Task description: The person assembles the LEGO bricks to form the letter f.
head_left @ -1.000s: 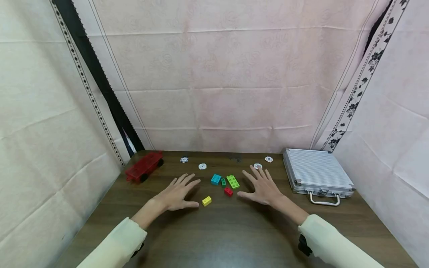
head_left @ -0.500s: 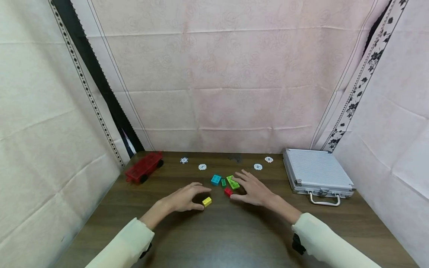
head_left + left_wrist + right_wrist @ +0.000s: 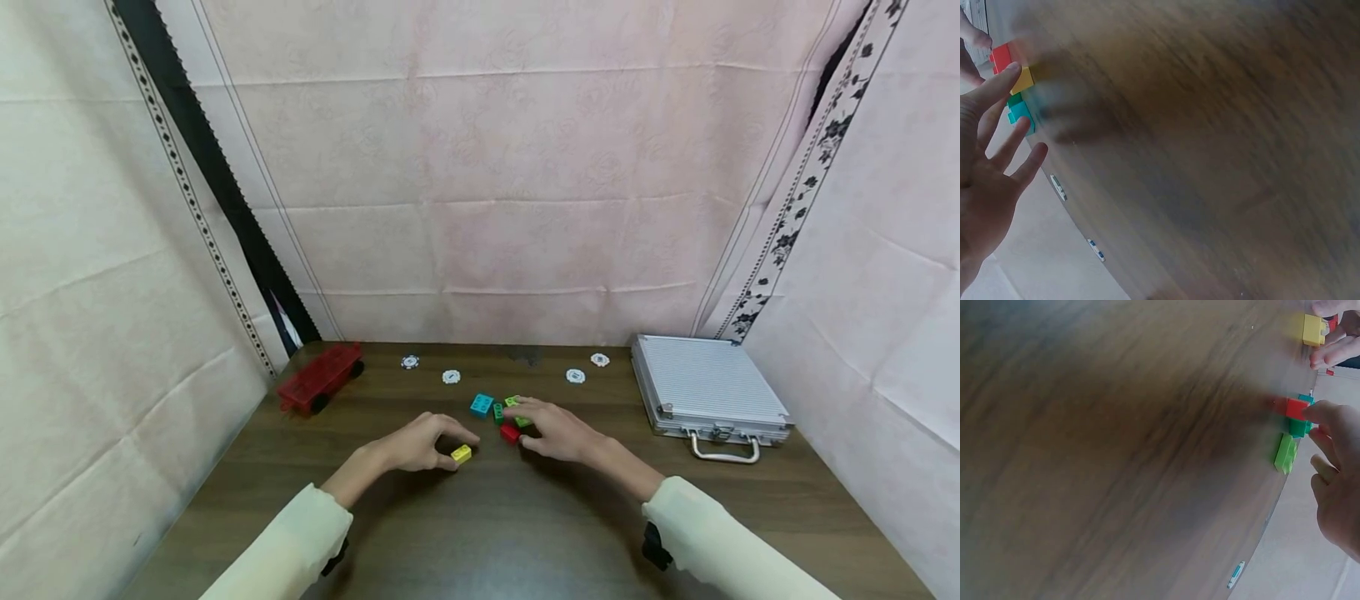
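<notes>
**Both hands closing on the small bricks at mid-desk**

The dark wooden desk [image 3: 525, 533] is carrying everything. The ribbed silver metal case [image 3: 705, 392] with a handle is lying at the desk's right edge, well apart from the hands. The red plastic toy wagon [image 3: 321, 377] is sitting at the far left corner, and four white poker chips [image 3: 451, 377] are lying in a row near the far edge; none of these is crowding the work.

At the desk's middle, the left hand [image 3: 416, 446] is curling its fingers around the small yellow plastic brick [image 3: 461, 453], thumb and fingertips at its sides; a firm pinch is not yet plain, so it is best to square the fingertips on opposite faces. The right hand [image 3: 558, 433] is arching over the cluster, its fingers bent, a fingertip touching the small red brick [image 3: 1296, 408]. The long lime-green brick [image 3: 1285, 453], the dark green brick [image 3: 1298, 428] and the teal brick [image 3: 482, 405] are sitting tightly beside it, so the fingers should be coming down steeply to avoid nudging those neighbours.
</notes>
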`<move>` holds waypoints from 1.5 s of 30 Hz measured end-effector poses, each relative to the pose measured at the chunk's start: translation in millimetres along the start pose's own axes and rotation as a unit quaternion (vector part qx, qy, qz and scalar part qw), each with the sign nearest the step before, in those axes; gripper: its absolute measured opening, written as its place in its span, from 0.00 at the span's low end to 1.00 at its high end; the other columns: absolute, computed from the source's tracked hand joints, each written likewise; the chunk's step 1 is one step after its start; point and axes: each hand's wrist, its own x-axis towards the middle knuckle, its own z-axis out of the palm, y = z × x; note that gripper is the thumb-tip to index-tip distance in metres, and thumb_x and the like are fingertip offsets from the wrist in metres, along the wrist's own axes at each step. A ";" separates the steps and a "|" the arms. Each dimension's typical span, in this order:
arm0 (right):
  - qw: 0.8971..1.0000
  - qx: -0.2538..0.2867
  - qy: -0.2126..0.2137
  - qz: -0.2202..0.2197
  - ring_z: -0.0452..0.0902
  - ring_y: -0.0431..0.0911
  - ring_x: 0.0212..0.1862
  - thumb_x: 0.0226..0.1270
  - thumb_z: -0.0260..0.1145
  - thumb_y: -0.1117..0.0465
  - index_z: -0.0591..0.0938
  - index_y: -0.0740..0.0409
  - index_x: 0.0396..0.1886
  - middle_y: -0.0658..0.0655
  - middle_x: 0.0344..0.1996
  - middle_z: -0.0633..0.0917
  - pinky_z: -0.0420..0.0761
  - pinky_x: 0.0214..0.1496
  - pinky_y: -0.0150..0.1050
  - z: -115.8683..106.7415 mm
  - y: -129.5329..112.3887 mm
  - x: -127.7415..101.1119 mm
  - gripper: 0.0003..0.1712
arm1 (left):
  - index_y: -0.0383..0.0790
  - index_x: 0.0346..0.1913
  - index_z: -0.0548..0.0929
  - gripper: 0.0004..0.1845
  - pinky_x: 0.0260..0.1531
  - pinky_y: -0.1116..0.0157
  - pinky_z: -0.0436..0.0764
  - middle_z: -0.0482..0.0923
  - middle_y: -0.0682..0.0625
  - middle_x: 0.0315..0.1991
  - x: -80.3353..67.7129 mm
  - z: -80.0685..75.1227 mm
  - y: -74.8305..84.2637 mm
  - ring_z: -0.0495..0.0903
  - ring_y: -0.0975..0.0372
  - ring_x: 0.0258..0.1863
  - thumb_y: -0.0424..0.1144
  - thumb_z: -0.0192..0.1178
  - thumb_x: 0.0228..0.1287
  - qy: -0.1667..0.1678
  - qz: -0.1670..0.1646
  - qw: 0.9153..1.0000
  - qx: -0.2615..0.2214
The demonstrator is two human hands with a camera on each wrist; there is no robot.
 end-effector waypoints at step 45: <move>0.998 0.025 0.056 -0.027 0.83 0.46 0.56 0.70 0.74 0.52 0.86 0.53 0.60 0.49 0.53 0.87 0.82 0.58 0.46 11.5 -15.2 12.2 0.22 | 0.47 0.43 0.90 0.14 0.41 0.67 0.81 0.85 0.60 0.36 12.6 21.6 -10.2 0.82 0.65 0.38 0.45 0.81 0.56 0.125 -0.054 0.990 -0.043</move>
